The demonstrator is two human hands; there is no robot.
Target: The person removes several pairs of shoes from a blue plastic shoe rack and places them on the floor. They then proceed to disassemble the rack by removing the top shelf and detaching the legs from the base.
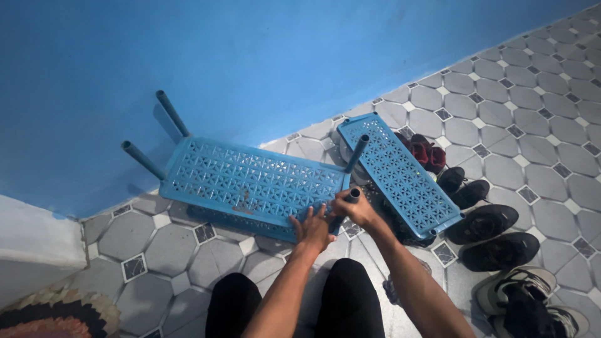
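Two hands work at the near corner of a blue shelf (250,181) lying on the floor (163,256). The left hand (313,228) presses flat, fingers spread, on the shelf's edge; the right hand (358,206) has its grip closed around a grey tube (345,209) at that corner. Just beyond stands another tube (357,153), then a second panel (400,172) over shoes (482,222). If pushed at a slant, the tube could jam or slip from its socket.
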